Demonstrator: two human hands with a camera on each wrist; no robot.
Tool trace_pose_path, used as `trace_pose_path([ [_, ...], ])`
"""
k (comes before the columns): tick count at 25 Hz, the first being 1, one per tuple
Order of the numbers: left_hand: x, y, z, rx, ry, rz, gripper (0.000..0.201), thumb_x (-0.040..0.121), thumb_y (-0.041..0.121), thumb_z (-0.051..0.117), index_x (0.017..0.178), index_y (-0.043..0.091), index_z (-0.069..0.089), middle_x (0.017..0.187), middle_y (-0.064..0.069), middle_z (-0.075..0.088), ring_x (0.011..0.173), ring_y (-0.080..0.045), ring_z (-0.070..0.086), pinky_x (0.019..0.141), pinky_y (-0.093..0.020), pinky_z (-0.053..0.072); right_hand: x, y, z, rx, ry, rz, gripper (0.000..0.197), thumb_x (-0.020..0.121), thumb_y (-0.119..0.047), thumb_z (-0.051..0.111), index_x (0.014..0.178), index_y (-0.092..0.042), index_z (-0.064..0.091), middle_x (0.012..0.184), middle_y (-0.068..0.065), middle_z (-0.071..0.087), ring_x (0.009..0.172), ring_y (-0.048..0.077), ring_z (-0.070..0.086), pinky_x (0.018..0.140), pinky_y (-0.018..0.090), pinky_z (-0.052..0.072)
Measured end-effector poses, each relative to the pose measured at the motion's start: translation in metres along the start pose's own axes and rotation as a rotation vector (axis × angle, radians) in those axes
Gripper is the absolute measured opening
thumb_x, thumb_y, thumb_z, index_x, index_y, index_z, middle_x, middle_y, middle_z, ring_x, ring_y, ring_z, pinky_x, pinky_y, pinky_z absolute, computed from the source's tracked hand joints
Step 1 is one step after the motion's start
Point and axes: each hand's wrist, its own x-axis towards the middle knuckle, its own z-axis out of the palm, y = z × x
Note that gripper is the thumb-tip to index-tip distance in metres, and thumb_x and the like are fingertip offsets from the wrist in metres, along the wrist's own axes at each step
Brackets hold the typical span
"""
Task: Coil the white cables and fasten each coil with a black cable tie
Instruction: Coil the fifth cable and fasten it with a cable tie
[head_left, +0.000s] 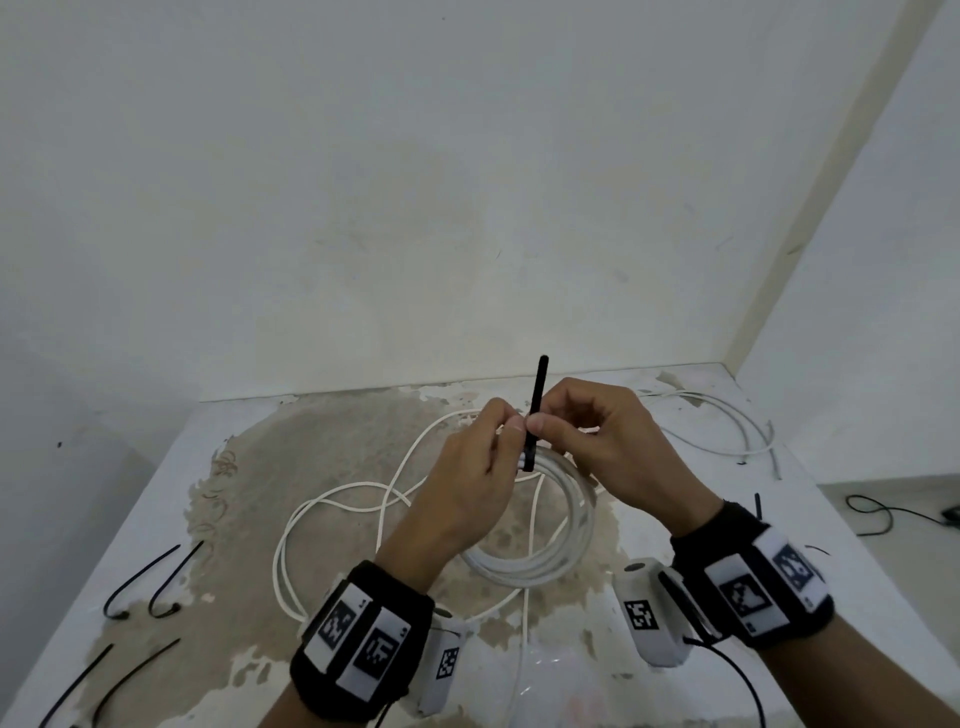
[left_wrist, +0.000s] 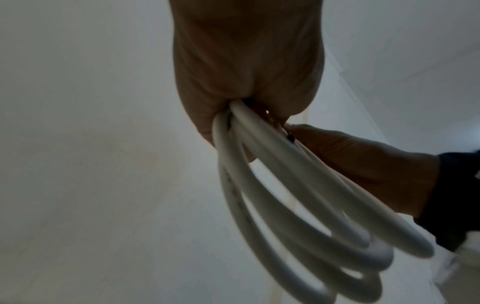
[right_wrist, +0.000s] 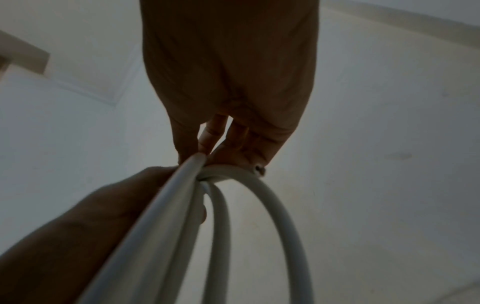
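Observation:
A white cable coil (head_left: 535, 571) hangs between both hands above the stained table (head_left: 322, 447). My left hand (head_left: 506, 426) grips the top of the coil (left_wrist: 298, 205), with several strands bunched in its fingers. A black cable tie (head_left: 539, 384) wraps that bunch, and its tail sticks straight up. My right hand (head_left: 540, 428) pinches the tie between thumb and forefinger just right of the left hand. In the right wrist view the coil (right_wrist: 283, 216) loops down from the fingers, with a small dark piece of the tie (right_wrist: 259, 169) beside them.
A loose white cable (head_left: 332, 506) lies looped on the table under the hands. Another white cable (head_left: 727, 423) lies at the back right corner. Several spare black ties (head_left: 140, 582) lie at the left front, and one more black tie (head_left: 757, 506) near the right edge. Walls stand behind and to the right.

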Motion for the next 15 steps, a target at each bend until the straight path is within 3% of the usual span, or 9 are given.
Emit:
trace_pose_path([
  [3, -0.003, 0.005, 0.001, -0.024, 0.018, 0.097, 0.025, 0.104, 0.026, 0.041, 0.082, 0.015, 0.046, 0.065, 0.017, 0.053, 0.059, -0.002, 0.051, 0.059, -0.016, 0.040, -0.004, -0.010, -0.007, 0.083, -0.040, 0.060, 0.016, 0.091, -0.020, 0.072, 0.076, -0.018, 0.069, 0.068, -0.002, 0.065, 0.061, 0.021, 0.054, 0.051, 0.023, 0.042],
  [5, -0.003, 0.008, 0.000, -0.072, -0.003, 0.155, 0.024, 0.102, 0.028, 0.046, 0.080, 0.018, 0.049, 0.066, 0.015, 0.055, 0.060, -0.003, 0.049, 0.060, -0.017, 0.039, -0.006, -0.013, -0.009, 0.168, -0.056, 0.140, 0.018, 0.092, -0.019, 0.071, 0.075, -0.015, 0.070, 0.066, 0.006, 0.062, 0.057, 0.021, 0.051, 0.047, 0.028, 0.040],
  [8, 0.001, 0.007, 0.000, -0.130, -0.013, 0.185, 0.026, 0.096, 0.031, 0.050, 0.078, 0.013, 0.052, 0.067, 0.012, 0.055, 0.061, -0.004, 0.048, 0.060, -0.017, 0.040, -0.006, -0.009, -0.010, 0.346, -0.026, 0.296, 0.018, 0.091, -0.015, 0.070, 0.074, -0.010, 0.069, 0.068, 0.007, 0.059, 0.058, 0.015, 0.050, 0.046, 0.024, 0.034],
  [12, 0.004, 0.008, 0.007, -0.293, -0.011, 0.049, 0.031, 0.099, 0.008, 0.050, 0.069, 0.004, 0.044, 0.053, 0.013, 0.045, 0.046, 0.001, 0.040, 0.051, -0.010, 0.034, -0.004, 0.006, 0.000, 0.411, 0.015, 0.450, 0.018, 0.091, -0.018, 0.070, 0.074, -0.010, 0.068, 0.068, 0.003, 0.061, 0.063, 0.014, 0.052, 0.056, 0.031, 0.034],
  [15, 0.004, 0.009, 0.016, -0.423, -0.043, -0.118, 0.033, 0.100, -0.001, 0.041, 0.068, 0.008, 0.041, 0.046, 0.013, 0.042, 0.038, 0.002, 0.036, 0.044, -0.006, 0.031, -0.004, 0.014, 0.002, 0.394, 0.023, 0.435, 0.017, 0.092, -0.018, 0.070, 0.078, -0.008, 0.070, 0.075, 0.009, 0.063, 0.068, 0.018, 0.055, 0.066, 0.034, 0.043],
])
